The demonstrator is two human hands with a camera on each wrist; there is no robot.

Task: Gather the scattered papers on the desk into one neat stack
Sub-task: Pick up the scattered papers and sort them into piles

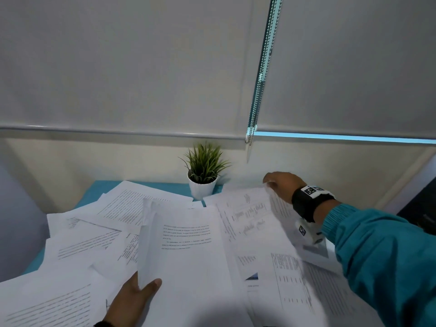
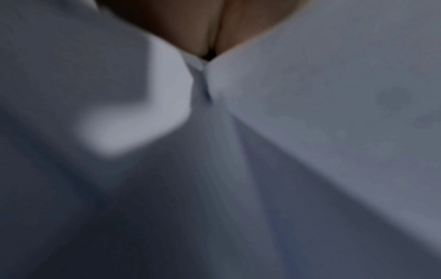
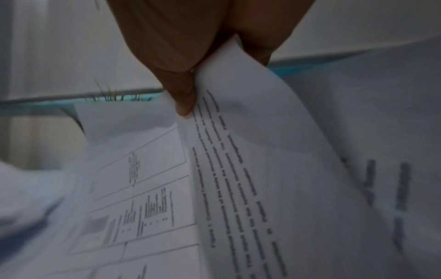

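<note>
Papers (image 1: 94,237) cover teal desk (image 1: 99,192); blinds (image 1: 118,67) behind.

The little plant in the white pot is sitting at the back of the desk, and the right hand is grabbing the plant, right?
Not quite. The plant is at the back of the desk, but the right hand pinches a printed sheet, not the plant. The head view shows it; the right wrist view confirms it.

Two pale grey roller blinds (image 1: 132,67) hang lowered over the window, with a beaded metal pull chain (image 1: 262,74) between them. A strip of blue daylight (image 1: 342,136) shows beneath the right-hand blind. Below runs a cream wall (image 1: 94,161). A small potted plant (image 1: 204,172) in a white pot stands at the back of the teal desk (image 1: 94,193).
</note>
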